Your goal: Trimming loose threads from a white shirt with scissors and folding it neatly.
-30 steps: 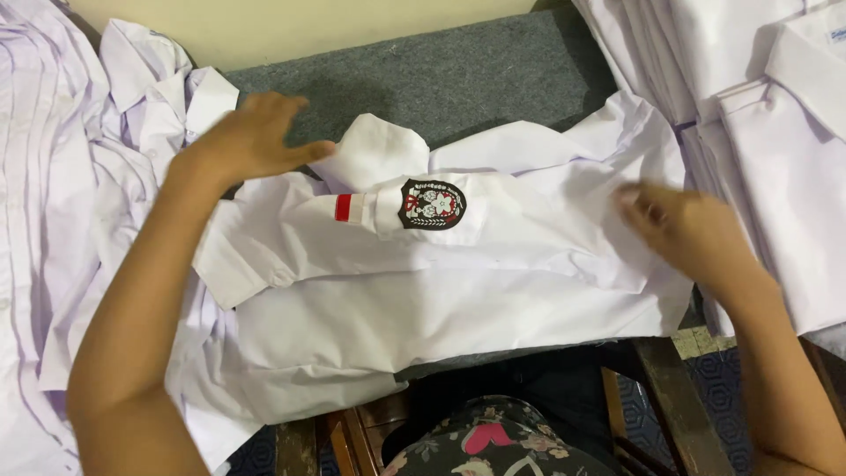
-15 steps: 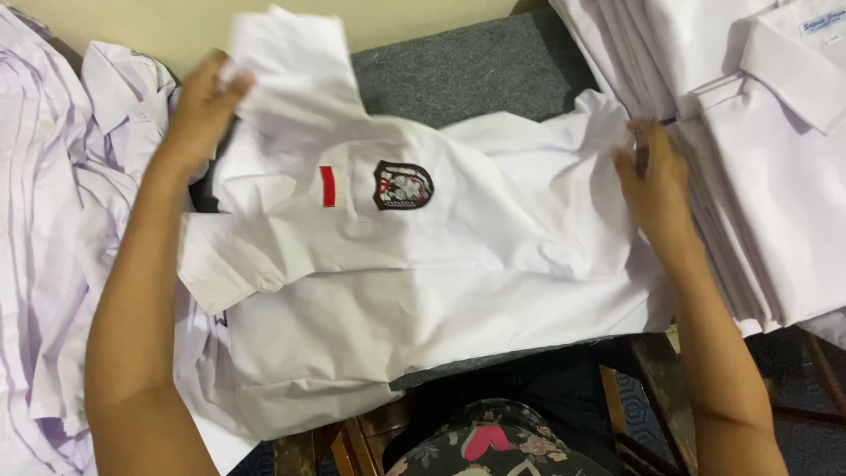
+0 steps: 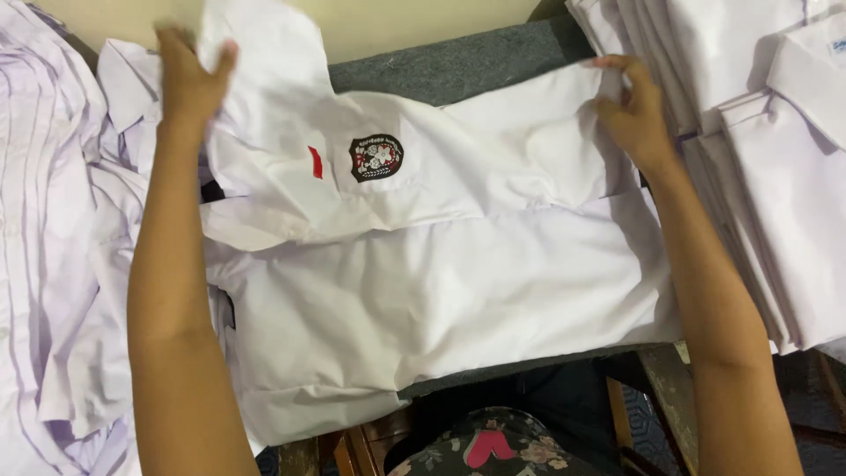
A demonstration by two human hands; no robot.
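Head view looks straight down on a white shirt (image 3: 441,264) spread across the middle of the frame, over a grey cloth-covered surface (image 3: 467,62) that shows along the top edge. A dark embroidered badge (image 3: 376,158) and a small red patch (image 3: 315,162) sit on the shirt's upper left part.

At the upper left of the frame the left hand (image 3: 188,79) pinches a raised flap of the shirt, thumb on one side of the cloth and fingers on the other, so that part stands up off the surface. At the upper right the right hand (image 3: 627,110) grips the shirt's far edge, fingers curled over the fabric, just beside a stack of folded white shirts (image 3: 775,176) that fills the right side of the frame.

Down the left side lies a loose heap of white and pale lilac garments (image 3: 53,264), touching the spread shirt. At the bottom centre a dark floral fabric (image 3: 485,445) shows below the shirt's lower edge, with a piece of wooden furniture (image 3: 656,397) beside it.
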